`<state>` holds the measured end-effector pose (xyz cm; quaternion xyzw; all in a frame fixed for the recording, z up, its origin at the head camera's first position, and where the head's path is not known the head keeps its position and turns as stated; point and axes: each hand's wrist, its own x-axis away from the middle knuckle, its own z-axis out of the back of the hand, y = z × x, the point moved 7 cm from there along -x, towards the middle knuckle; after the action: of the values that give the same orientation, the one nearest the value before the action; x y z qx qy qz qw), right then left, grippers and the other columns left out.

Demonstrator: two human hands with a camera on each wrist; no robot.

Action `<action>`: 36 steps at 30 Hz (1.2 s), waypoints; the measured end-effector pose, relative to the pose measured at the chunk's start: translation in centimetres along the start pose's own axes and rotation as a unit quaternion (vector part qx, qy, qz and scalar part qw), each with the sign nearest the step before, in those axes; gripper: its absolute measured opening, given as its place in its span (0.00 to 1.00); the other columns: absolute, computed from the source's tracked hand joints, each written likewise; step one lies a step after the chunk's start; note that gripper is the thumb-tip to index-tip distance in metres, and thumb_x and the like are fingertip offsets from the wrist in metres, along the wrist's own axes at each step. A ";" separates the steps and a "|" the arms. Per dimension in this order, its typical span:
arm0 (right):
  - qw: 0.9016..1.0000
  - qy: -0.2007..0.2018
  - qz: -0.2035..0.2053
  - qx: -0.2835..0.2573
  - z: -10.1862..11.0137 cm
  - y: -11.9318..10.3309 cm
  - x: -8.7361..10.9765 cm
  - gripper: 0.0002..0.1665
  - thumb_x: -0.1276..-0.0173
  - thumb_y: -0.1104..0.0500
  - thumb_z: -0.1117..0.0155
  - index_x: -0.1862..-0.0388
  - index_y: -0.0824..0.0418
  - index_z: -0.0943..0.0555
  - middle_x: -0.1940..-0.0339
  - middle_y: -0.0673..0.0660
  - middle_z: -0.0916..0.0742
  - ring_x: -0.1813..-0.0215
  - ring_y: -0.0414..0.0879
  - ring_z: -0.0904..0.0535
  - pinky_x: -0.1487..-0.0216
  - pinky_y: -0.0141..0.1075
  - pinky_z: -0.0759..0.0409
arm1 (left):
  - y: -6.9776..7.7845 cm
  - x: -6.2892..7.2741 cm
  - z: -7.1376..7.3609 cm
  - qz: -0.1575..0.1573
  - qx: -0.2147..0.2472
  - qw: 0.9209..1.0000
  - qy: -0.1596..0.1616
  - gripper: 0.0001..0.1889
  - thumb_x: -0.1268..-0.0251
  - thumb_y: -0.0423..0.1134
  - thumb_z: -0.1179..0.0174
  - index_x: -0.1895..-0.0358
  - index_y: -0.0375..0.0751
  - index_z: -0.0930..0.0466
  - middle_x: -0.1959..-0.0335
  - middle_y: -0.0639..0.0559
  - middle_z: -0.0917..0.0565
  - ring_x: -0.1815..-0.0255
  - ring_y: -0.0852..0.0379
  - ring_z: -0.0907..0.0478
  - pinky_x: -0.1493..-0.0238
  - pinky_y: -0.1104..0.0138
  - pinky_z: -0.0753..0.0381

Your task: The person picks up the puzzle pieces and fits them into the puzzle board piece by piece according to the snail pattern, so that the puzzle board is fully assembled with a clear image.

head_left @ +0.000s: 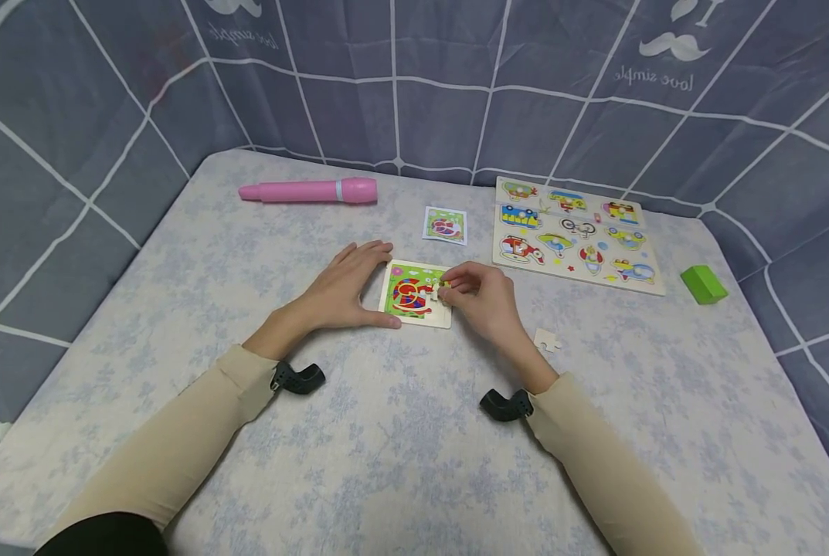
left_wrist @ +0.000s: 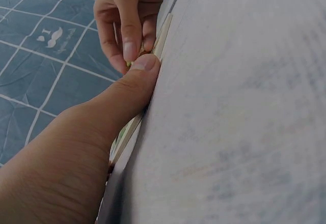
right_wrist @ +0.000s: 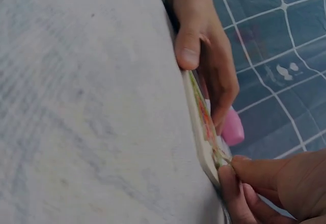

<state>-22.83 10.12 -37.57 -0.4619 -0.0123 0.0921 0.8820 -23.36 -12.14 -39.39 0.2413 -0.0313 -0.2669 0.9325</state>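
Note:
A small wooden jigsaw board (head_left: 440,317) with a red snail picture on green lies on the table, its right part showing bare wood. My left hand (head_left: 344,287) spreads across the board's left side, thumb at the near corner and straight fingers by the far corner. With thumb and fingertips, my right hand (head_left: 484,297) pinches a small puzzle piece (head_left: 436,292) over the board's right part. The fingers partly cover that piece. In the right wrist view, the held puzzle piece (right_wrist: 224,158) is tilted at the board's edge. Another loose puzzle piece (head_left: 546,340), pale side up, lies right of the right wrist.
Behind the board lies a snail picture card (head_left: 445,225). A larger vehicle puzzle board (head_left: 577,235) lies at the back right, with a green block (head_left: 704,285) beyond it. A pink pen-shaped cylinder (head_left: 308,191) lies at the back left. Grey tiled-pattern curtain (head_left: 442,116) borders the table.

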 end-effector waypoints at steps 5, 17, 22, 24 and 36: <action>0.999 0.008 0.021 0.038 -0.6 -0.5 0.0 0.08 0.32 0.62 0.23 0.55 0.62 0.10 0.63 0.57 0.12 0.62 0.48 0.16 0.63 0.33 0.21 | 0.0 0.0 0.0 -0.001 0.000 1.000 0.001 0.58 0.51 0.71 0.24 0.23 0.39 0.35 0.15 0.47 0.40 0.12 0.49 0.51 0.10 0.53 0.62; 0.990 0.005 0.105 0.092 -1.2 -2.1 0.5 0.08 0.31 0.65 0.25 0.55 0.64 0.08 0.58 0.59 0.13 0.60 0.51 0.15 0.60 0.40 0.16 | 0.0 -0.1 -0.1 -0.002 0.003 1.000 0.002 0.57 0.51 0.71 0.24 0.23 0.39 0.35 0.15 0.47 0.40 0.12 0.49 0.51 0.10 0.53 0.62; 0.984 -0.004 0.124 0.131 -1.5 -2.4 0.7 0.07 0.30 0.64 0.25 0.55 0.64 0.07 0.57 0.58 0.13 0.60 0.50 0.15 0.61 0.40 0.15 | 0.0 -0.1 0.0 -0.001 0.000 1.000 0.002 0.57 0.51 0.71 0.24 0.23 0.39 0.35 0.15 0.47 0.40 0.12 0.49 0.51 0.10 0.53 0.61; 0.978 -0.004 0.136 0.157 -1.6 -2.7 0.7 0.08 0.30 0.64 0.26 0.55 0.64 0.07 0.58 0.58 0.13 0.59 0.50 0.16 0.60 0.40 0.15 | 0.0 -0.1 0.1 -0.002 0.000 1.000 0.003 0.57 0.51 0.71 0.24 0.23 0.39 0.35 0.15 0.47 0.40 0.12 0.49 0.50 0.10 0.53 0.61; 0.951 -0.055 0.198 0.233 -1.5 -3.6 2.6 0.12 0.25 0.65 0.32 0.47 0.65 0.10 0.48 0.60 0.12 0.47 0.54 0.18 0.49 0.43 0.12 | 0.1 -0.1 0.0 -0.003 0.000 1.000 0.003 0.57 0.51 0.70 0.23 0.24 0.39 0.34 0.15 0.46 0.39 0.12 0.48 0.50 0.10 0.52 0.61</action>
<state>-19.61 7.33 -35.65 -0.2314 0.0526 0.2907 0.9269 -23.40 -12.04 -39.30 0.2426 -0.0281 -0.2686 0.9318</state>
